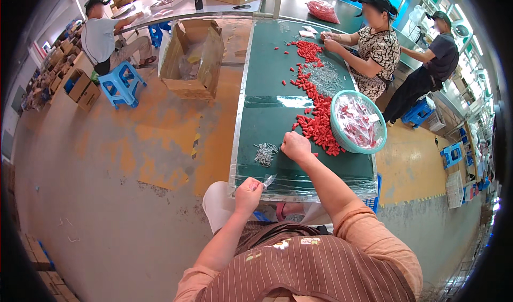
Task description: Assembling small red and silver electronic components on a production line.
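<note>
My left hand point(249, 195) is closed on a small clear plastic bag point(269, 182) at the near edge of the green table point(267, 123). Farther in, my right hand point(296, 146) is curled closed over the tabletop; whatever its fingers hold, if anything, is hidden. Left of it lies a small pile of grey screws point(264, 154). Just beyond and to its right spread many red plastic wall plugs point(323, 121). A turquoise basket point(334, 121) full of clear bags with red pieces stands right of the plugs.
A co-worker point(374, 40) sits at the table's right side, beside more loose screws point(325, 78). Another person point(435, 53) is farther right, and one point(101, 37) sits at the back left. A large open carton point(184, 83) and a blue stool point(120, 83) stand left.
</note>
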A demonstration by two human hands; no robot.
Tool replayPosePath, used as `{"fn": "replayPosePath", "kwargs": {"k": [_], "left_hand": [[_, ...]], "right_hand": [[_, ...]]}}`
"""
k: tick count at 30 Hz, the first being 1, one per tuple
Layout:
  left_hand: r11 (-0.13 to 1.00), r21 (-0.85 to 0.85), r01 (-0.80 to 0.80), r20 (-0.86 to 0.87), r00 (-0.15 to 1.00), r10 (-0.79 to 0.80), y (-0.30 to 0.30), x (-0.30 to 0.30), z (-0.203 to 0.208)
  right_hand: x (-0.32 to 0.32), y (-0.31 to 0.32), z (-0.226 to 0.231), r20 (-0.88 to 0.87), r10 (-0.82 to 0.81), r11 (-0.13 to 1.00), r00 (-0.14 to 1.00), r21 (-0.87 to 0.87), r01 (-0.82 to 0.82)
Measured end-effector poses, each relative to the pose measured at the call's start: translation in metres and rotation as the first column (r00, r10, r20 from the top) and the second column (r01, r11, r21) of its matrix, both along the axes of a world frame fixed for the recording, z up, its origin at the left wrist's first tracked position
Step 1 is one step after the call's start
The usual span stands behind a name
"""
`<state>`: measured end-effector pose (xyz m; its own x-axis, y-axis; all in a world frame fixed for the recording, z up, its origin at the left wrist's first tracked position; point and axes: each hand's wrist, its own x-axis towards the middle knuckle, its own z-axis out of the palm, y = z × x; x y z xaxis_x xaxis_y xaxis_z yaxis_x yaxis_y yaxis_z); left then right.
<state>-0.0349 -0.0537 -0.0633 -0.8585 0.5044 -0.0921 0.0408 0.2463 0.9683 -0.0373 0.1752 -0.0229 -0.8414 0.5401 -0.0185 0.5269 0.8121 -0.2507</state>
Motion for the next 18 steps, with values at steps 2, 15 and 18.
{"fn": "replayPosePath", "kwargs": {"k": [2,15,18], "left_hand": [[1.0,-0.016,-0.004,-0.018,1.0,0.004,-0.001,0.0,0.003],[1.0,0.013,-0.012,0.145,0.989,0.01,0.002,-0.008,-0.003],[0.994,0.106,-0.013,0.271,0.962,-0.016,0.009,-0.011,-0.008]], "right_hand": [[-0.004,0.0,0.001,0.047,0.021,0.999,0.999,0.024,-0.022],[0.0,0.019,0.01,0.017,0.119,0.958,0.993,-0.266,-0.111],[0.016,0.029,0.005,-0.207,-0.002,0.819,0.978,-0.562,-0.117]]}}
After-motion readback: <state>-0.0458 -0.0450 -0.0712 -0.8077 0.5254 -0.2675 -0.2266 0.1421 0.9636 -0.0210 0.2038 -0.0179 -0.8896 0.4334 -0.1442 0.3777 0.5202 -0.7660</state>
